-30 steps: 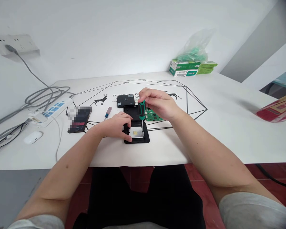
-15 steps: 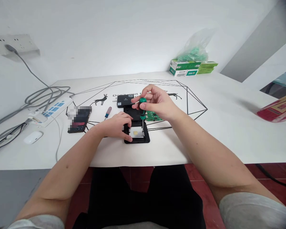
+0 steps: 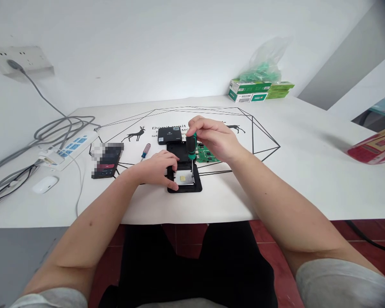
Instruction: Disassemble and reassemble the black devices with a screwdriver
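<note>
A green-and-black screwdriver (image 3: 191,144) stands upright in my right hand (image 3: 213,134), its handle top pinched between thumb and fingers. The blade's tip meets the right side of a silver metal plate (image 3: 188,179) with a small yellowish patch. That plate lies inside an open black plastic casing (image 3: 197,187) on the table. My left hand (image 3: 157,167) grips the casing's left side, thumb at the near edge and fingers at the far edge. Just beyond are another black shell (image 3: 176,150), a green circuit board (image 3: 207,155) partly behind my right hand, and a black box (image 3: 169,135).
Left of my hands lie a second screwdriver (image 3: 145,150) with a clear handle and a phone (image 3: 107,161). Farther left are a power strip (image 3: 78,145), coiled cables and a white earbud case (image 3: 45,185). Green boxes (image 3: 248,88) stand against the wall; a red package (image 3: 374,147) is at right.
My right hand's fingers have shifted round the screwdriver's handle top and closed in, with the handle turned between them. My left hand and the casing have stayed in place.
</note>
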`<state>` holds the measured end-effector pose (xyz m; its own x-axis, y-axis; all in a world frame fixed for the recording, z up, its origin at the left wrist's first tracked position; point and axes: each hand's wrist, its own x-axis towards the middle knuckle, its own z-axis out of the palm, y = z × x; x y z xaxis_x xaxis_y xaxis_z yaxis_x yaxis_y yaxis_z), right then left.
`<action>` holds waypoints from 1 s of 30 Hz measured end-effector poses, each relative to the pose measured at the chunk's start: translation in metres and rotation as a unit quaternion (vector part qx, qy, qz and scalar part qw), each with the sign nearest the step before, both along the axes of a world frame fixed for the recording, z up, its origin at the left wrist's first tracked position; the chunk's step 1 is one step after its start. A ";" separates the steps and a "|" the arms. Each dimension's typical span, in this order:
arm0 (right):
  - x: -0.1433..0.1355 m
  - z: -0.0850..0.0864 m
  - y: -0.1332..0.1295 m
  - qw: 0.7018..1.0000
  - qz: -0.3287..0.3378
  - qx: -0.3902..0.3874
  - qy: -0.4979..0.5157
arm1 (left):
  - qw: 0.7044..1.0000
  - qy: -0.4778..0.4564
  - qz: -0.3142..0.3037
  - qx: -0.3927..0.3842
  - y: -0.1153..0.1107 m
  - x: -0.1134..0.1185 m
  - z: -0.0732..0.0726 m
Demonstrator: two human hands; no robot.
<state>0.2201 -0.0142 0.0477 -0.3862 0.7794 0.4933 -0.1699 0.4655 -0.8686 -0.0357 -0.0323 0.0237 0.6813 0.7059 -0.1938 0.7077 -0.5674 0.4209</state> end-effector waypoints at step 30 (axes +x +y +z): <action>-0.005 -0.007 -0.001 0.999 -0.026 0.002 -0.026 | 1.000 -0.002 -0.004 0.001 -0.001 0.001 0.001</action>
